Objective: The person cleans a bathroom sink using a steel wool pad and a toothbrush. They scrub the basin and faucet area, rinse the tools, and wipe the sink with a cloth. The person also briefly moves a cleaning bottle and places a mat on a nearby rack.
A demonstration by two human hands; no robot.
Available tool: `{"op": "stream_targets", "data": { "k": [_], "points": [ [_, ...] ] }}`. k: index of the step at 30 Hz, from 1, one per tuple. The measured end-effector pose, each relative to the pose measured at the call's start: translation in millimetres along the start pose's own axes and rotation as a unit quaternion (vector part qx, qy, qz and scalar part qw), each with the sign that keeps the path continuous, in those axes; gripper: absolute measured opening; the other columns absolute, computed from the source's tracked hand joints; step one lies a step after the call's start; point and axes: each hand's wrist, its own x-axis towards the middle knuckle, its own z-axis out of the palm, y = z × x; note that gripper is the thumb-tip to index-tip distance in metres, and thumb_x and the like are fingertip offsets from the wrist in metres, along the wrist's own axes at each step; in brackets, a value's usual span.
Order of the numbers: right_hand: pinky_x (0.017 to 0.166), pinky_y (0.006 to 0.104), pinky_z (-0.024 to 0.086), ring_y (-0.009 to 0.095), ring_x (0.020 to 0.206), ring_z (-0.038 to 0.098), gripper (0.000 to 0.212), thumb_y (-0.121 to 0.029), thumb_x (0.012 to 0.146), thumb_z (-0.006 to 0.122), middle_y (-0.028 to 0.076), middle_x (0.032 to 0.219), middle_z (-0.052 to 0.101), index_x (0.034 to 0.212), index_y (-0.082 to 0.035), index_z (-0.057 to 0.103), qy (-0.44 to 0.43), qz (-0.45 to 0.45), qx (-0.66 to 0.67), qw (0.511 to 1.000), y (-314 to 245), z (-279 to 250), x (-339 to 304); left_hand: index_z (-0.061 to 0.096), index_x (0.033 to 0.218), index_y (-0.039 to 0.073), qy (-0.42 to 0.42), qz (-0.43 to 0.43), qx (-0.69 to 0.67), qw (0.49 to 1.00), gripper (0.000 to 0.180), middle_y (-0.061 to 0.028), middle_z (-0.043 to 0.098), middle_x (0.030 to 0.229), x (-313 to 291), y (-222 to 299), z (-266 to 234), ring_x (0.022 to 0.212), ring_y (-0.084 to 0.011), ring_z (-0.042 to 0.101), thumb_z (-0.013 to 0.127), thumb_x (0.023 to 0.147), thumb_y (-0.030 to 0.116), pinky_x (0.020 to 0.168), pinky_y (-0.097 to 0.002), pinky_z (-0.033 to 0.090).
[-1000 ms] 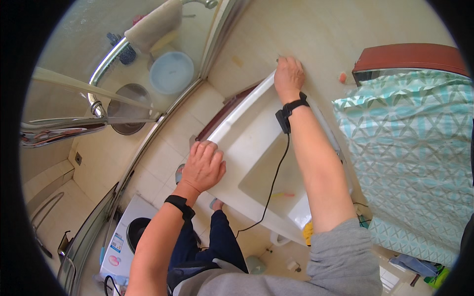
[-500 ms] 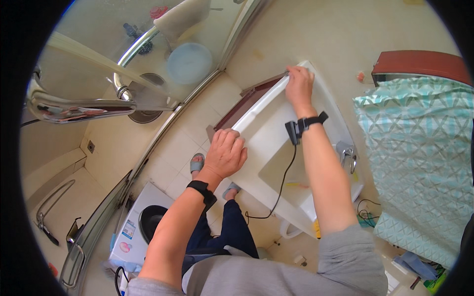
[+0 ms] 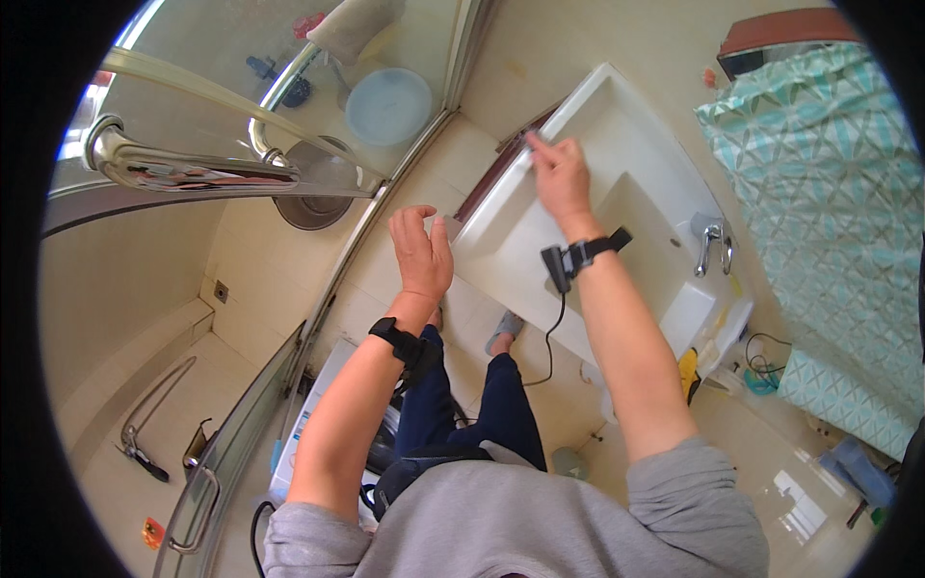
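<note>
A white washbasin [image 3: 501,217] stands before me, with a chrome faucet [image 3: 711,248] at its right. A dark red panel [image 3: 482,188] shows beneath its left edge. My left hand [image 3: 422,252] is raised just left of the basin's near corner, fingers apart and holding nothing. Above the basin's left rim is my right hand [image 3: 561,173], one finger stretched toward the edge and the others loosely bent, nothing in it. Whether that fingertip touches the rim I cannot tell. Both wrists wear black straps with small devices; a cable hangs from the right one.
A glass shower enclosure with a chrome handle [image 3: 193,169] is at the left, a pale blue basin [image 3: 388,106] inside it. A teal patterned cloth [image 3: 809,183] hangs at the right. A yellow object [image 3: 688,371] sits by the basin's near end. My feet stand on tiles below.
Both hands gripped the basin's rim before. My left hand has let go and lifted off; my right hand has loosened and shifted slightly left. The whole view has also shifted.
</note>
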Motion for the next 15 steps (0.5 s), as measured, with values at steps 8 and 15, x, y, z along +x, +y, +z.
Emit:
{"op": "stream_targets", "data": {
  "k": [8, 15],
  "points": [
    [0.081, 0.0423, 0.057, 0.034, 0.082, 0.067, 0.033, -0.014, 0.091, 0.079, 0.012, 0.087, 0.066, 0.124, -0.016, 0.081, -0.103, 0.141, 0.055, 0.983, -39.9, 15.6, -118.6, 0.064, 0.11, 0.001, -0.026, -0.046, -0.025, 0.998, 0.02, -0.0185, 0.062, 0.11, -12.8, -16.2, -0.9, 0.109, -0.0387, 0.054, 0.055, 0.107, 0.019, 0.1, -0.0477, 0.043],
    [0.087, 0.055, 0.056, 0.051, 0.101, 0.065, 0.062, -0.021, 0.104, 0.061, 0.032, 0.12, 0.06, 0.153, 0.009, 0.038, 0.017, 0.122, -0.036, 0.992, -57.6, 41.3, -75.7, 0.064, 0.111, 0.001, -0.071, -0.039, 0.006, 0.997, 0.023, -0.0183, 0.063, 0.111, -24.0, -24.8, 2.3, 0.109, -0.0382, 0.054, 0.052, 0.109, 0.02, 0.1, -0.049, 0.042]
  ]
}}
